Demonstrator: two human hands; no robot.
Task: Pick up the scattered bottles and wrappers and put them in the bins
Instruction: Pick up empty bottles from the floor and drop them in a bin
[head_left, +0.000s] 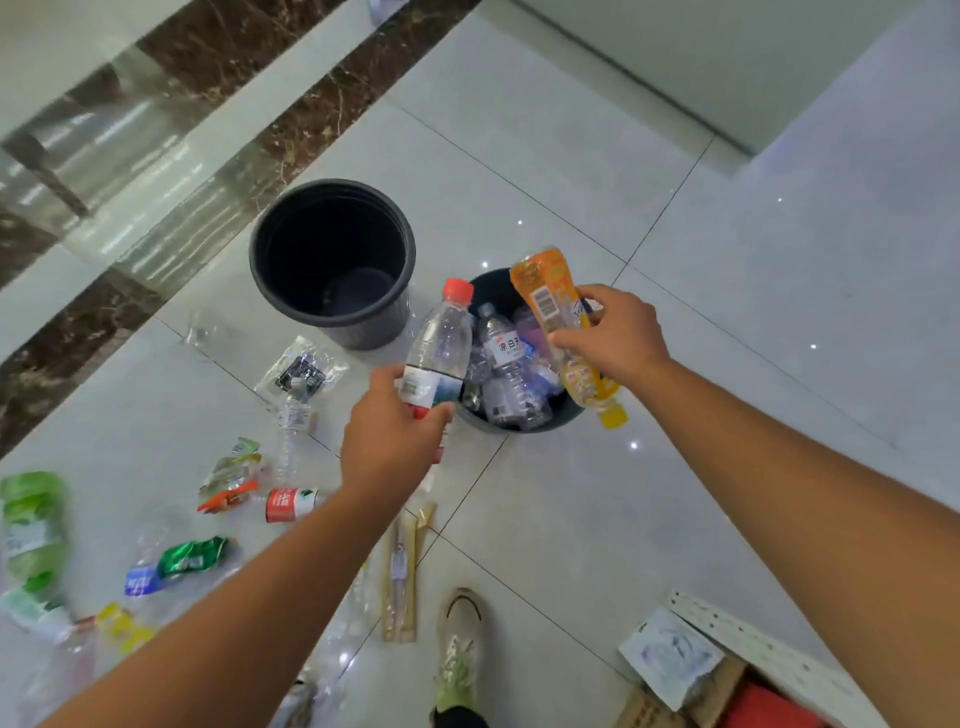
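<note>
My left hand (392, 441) grips a clear bottle with a red cap (440, 348) by its lower end, just left of a dark bin (566, 415) filled with several clear bottles. My right hand (613, 335) holds an orange bottle (550, 306) over that bin, its yellow cap pointing down toward me. A second black bin (332, 260) stands empty to the left. Several bottles and wrappers lie on the floor at the left, among them a red-labelled bottle (291, 504), a green wrapper (192, 556) and a green bottle (34, 525).
The floor is pale glossy tile (675, 208) with a dark marble band at the upper left. My shoe (460, 649) stands at the bottom centre. Cardboard and paper packaging (691, 665) lie at the bottom right. Wrapped chopsticks (402, 571) rest beside my left forearm.
</note>
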